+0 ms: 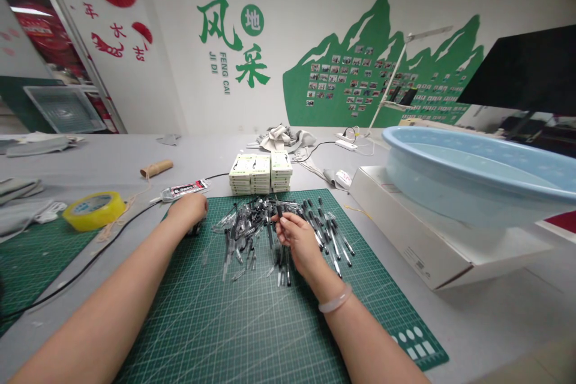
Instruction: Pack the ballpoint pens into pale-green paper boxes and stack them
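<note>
My right hand (299,243) pinches a black pen (279,210) between thumb and fingers, above a heap of pens and clear pen parts (247,222). On the left side of the green cutting mat (243,330), my left hand (189,215) is curled with its back toward me. Small black pieces (196,229) show under its fingers, too hidden to name. Pens with black caps (330,231) lie roughly side by side to the right of the heap. Several more lie just below my right hand.
Behind the heap stand stacked small boxes (251,174). A blue basin (459,186) rests on a white carton (405,234) at right. Yellow tape (94,211), a black cable (108,244), a plastic packet (184,189) and a brown cylinder (156,168) are at left. Cloth (283,138) lies at the back.
</note>
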Tool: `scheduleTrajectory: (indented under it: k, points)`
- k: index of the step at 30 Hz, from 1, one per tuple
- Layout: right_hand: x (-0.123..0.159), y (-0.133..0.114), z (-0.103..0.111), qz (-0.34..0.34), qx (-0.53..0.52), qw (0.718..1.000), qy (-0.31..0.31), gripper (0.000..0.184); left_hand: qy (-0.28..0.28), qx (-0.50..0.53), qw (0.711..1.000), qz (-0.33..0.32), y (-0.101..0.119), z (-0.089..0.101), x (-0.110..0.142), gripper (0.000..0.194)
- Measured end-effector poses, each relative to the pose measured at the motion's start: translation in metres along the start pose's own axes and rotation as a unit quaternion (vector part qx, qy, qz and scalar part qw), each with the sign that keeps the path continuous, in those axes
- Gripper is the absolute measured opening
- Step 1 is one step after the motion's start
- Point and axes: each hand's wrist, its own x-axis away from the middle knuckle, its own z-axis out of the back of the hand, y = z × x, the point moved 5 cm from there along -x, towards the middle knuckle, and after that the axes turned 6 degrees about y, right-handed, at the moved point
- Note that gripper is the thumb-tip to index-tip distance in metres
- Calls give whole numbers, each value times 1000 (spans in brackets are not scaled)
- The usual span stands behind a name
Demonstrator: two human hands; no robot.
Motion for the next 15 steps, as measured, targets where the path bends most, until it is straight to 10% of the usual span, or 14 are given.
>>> scheduleTrajectory:
  k: [15]
  points:
    - [0, 0, 1, 2, 8, 1000, -5, 20, 71, 115, 984, -112, 39, -17, 37, 19]
